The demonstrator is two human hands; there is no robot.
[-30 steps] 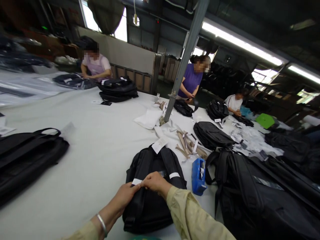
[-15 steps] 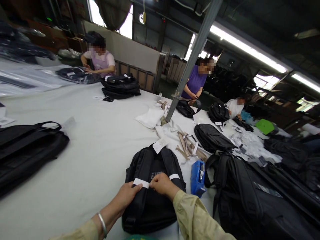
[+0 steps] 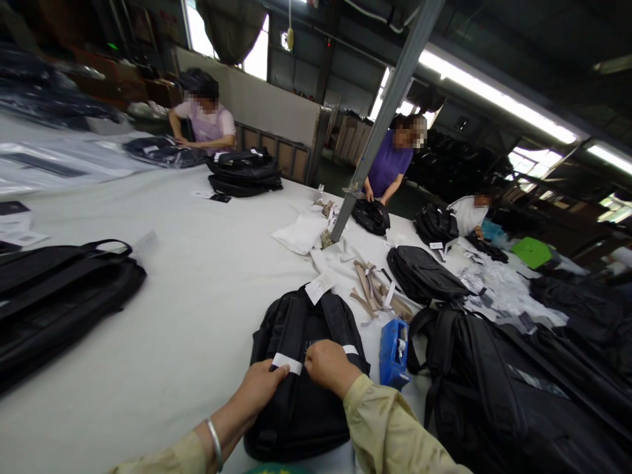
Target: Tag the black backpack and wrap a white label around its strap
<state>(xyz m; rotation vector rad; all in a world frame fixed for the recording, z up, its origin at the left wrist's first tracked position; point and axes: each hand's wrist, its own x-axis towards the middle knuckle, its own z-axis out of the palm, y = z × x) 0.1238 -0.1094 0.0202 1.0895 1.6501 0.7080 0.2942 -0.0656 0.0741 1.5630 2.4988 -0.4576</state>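
Note:
A black backpack (image 3: 303, 329) lies straps-up on the white table (image 3: 197, 289) in front of me, with a white paper tag (image 3: 320, 287) at its top. My left hand (image 3: 259, 390) pinches the left end of a white paper band (image 3: 287, 363) wrapped round the left shoulder strap. My right hand (image 3: 328, 366) is closed, pressing on the band's right end. Another white band (image 3: 350, 349) wraps the right strap.
A blue tape dispenser (image 3: 394, 352) sits right of the backpack. Black bags are piled at right (image 3: 494, 388) and at left (image 3: 54, 296). Loose strips (image 3: 375, 296) and a slanted metal post (image 3: 375, 138) stand ahead. Three people work at the far side.
The white band has been drawn out longer along the left strap as my hands moved slightly apart. The view shifted a little to the left.

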